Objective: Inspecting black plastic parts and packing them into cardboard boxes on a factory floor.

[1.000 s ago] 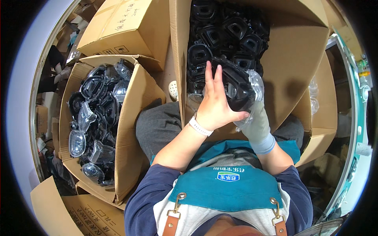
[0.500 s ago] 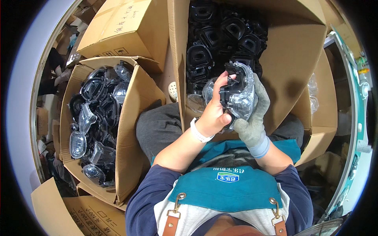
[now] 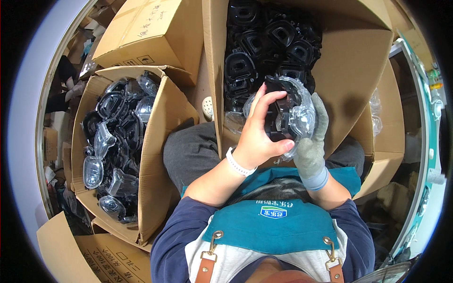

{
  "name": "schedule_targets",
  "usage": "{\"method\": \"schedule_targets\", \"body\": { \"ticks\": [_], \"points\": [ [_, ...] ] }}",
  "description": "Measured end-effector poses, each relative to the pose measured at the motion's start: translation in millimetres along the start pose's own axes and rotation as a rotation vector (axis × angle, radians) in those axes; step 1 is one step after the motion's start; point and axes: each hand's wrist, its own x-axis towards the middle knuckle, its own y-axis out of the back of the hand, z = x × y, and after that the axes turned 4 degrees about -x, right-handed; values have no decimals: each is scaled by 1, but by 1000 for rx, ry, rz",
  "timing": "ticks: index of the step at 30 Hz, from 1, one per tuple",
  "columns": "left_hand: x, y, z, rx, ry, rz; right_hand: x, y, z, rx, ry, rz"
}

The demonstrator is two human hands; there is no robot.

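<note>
Shifted the housing (image 3: 273, 121) slightly right and turned it since half a second ago, bringing the thumb of the left hand (image 3: 257, 133) rightward with it. Holding it in front of the apron (image 3: 255, 231), above the near end of the big box (image 3: 354, 75). Gripping its black side with bare left fingers, curved partway in and set well apart from the thumb. Cupping the clear cover (image 3: 302, 118) from the right with the right hand (image 3: 311, 153), gloved in grey, fingers nearly straight along the outer side. Wearing a white band (image 3: 238, 163) on the left wrist. Placed with one knee on each side of the big box, facing many black parts (image 3: 255, 43) heaped inside it beyond the hands. Flanked on the left by an open smaller box (image 3: 163, 137), piled with clear and black pieces (image 3: 104, 140), just nearer than a closed carton (image 3: 122, 40).
</note>
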Motion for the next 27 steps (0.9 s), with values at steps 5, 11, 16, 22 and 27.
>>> {"method": "schedule_targets", "body": {
  "ticks": [5, 11, 16, 22, 27],
  "points": [
    [0, 1, 0, -11, 33, 56, -1, -10, -10, -113, 18, 4],
    [-6, -7, 3, -215, 96, 102, -6, -8, -2, 91, -28, 104],
    [-3, 0, 6, 34, 0, 33, -5, -6, -8, -22, -38, 18],
    [-8, -13, -4, -14, 27, 27, -14, -11, 7, 16, -92, 77],
    [-4, -16, -17, -290, 140, -17, -4, -4, 35, -128, -177, 192]
  ]
}}
